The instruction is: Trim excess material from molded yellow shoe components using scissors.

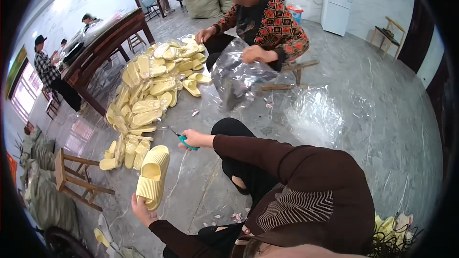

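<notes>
Item one: a pale-yellow ribbed slide slipper (150, 192), clasped at its near end by our left hand (143, 211); we cannot tell whether a second is nested with it. Long axis: running ahead from that hand, leaning slightly right.

Item two: teal-handled scissors (183, 140), gripped in our right hand (195, 139), blades pointing ahead and leftward; we cannot tell if they are parted.

Relation: our hands stand apart, the right farther ahead. The slipper lies ahead of our left hand, which touches it; its far end sits near the scissors, left of and slightly nearer us than our right hand, with a gap between.

Surroundings: a heap of bagged yellow slippers (143, 105), ahead and left of our right hand; a co-worker (287, 31) with a clear plastic bag (244, 74), beyond it; a wooden stool (60, 169), left of our left hand.
</notes>
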A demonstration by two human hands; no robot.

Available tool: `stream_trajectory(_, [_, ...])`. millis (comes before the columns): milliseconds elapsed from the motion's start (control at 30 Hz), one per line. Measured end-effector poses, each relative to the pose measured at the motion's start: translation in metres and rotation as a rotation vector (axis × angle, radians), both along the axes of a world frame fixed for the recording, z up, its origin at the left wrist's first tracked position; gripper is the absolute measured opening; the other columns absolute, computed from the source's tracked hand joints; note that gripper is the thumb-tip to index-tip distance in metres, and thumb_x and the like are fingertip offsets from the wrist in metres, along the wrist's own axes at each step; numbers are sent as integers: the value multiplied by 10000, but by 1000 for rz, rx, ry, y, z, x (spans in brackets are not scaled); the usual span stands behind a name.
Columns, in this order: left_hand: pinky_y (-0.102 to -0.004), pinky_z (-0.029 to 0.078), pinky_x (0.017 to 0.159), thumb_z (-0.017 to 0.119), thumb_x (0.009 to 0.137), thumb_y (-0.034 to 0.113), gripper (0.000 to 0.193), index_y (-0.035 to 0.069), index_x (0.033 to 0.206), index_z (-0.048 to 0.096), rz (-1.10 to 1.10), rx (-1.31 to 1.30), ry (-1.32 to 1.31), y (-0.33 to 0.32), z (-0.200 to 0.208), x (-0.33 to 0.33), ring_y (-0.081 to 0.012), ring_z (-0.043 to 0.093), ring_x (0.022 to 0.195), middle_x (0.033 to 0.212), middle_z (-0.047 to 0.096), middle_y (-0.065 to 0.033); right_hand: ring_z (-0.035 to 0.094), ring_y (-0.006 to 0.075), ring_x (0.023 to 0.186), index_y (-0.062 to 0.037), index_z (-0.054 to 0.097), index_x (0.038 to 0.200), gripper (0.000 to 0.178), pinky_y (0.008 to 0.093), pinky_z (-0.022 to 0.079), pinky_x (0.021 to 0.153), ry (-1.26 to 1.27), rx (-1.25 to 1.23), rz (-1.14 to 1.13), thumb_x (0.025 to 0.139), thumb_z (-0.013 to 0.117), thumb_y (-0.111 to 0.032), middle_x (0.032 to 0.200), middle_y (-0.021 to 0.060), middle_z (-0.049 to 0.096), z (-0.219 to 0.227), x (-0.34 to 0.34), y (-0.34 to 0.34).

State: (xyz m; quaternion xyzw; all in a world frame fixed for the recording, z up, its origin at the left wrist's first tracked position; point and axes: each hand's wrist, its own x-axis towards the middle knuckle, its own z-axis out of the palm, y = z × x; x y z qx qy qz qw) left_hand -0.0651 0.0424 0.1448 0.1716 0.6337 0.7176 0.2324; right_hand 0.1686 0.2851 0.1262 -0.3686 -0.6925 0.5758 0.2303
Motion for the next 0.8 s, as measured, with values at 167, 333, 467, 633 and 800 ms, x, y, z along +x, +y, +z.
stream_trajectory(167, [-335,421,872,456,698,41,528,-63,1211,387,-247,58,-124,2,2,3,-237,524,1018,1147,500,-146,588,168,530,-37,563,793,249,311,456,389,186,-307,-159,751,658,-263,636,85,590,5,1,8])
stream_trajectory(333, [-350,431,874,448,684,34,541,-53,1215,390,-377,128,-184,2,1,7,-240,527,1022,1147,504,-151,584,158,564,-20,522,919,326,296,470,415,41,-287,-57,775,630,-291,721,88,588,-3,-1,4])
stream_trajectory(467, [-366,466,824,456,683,47,494,-40,1168,434,-405,227,-313,4,-11,0,-258,558,959,1085,539,-151,621,199,639,-11,518,943,344,313,493,453,184,-509,126,796,611,-307,804,141,611,-8,-4,2])
stream_trajectory(633, [-397,515,705,463,699,84,364,-13,1046,514,-204,201,-686,10,-50,-22,-282,602,817,950,595,-138,631,243,665,-7,499,1015,401,343,503,483,299,-687,66,789,616,-316,856,180,615,-5,-1,-3])
stream_trajectory(800, [-382,504,672,486,721,129,310,5,1002,534,-93,294,-764,20,-56,-29,-261,595,803,900,599,-121,629,244,666,-17,485,1020,383,334,500,506,226,-651,68,788,622,-289,832,167,619,-8,6,3])
